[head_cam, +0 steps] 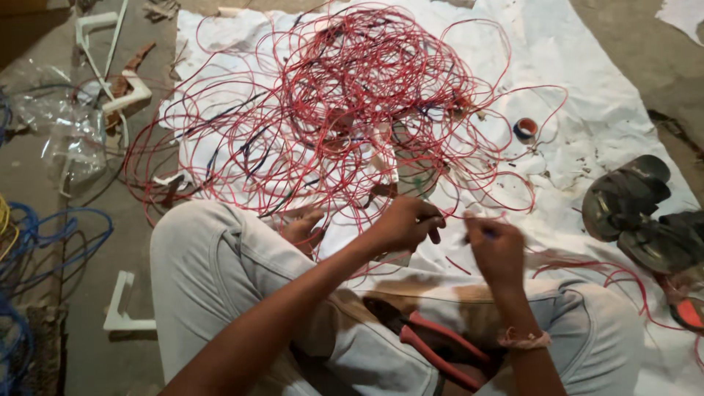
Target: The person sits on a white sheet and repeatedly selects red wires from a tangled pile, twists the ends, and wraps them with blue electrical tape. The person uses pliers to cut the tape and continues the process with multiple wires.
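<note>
Where the two hands are meeting above the lap, a thin piece of red wire point(453, 218) is running between them, hard to trace because of blur. The left hand point(405, 222) is pinching it, its grip narrow, fingers curled shut on the strand. The right hand point(497, 248) is closing on a small blue-tipped piece point(486, 235) just beside the same strand; whether that grip is also clasping the wire cannot be told. Both hands are hovering near each other, just in front of the large tangle of red wire point(352, 110), which is spreading across the white sheet point(609, 103) on the floor and is taking up most of its middle. Dark wires point(249, 143) are threading through the tangle's left part. Open sheet is lying to the right of the tangle, where a small roll of tape point(525, 129) is sitting alone, well apart from the hands. Red-handled pliers point(433, 345) are resting in the lap between the knees, below both hands. A pair of dark sandals point(645, 209) is lying at the sheet's right edge. Off the left edge, on bare floor, white plastic brackets point(121, 312) and clear plastic wrapping point(62, 132) are lying, and blue cable point(33, 242) is coiling at the frame's border. Bare toes point(304, 224) are showing just left of the left hand.
</note>
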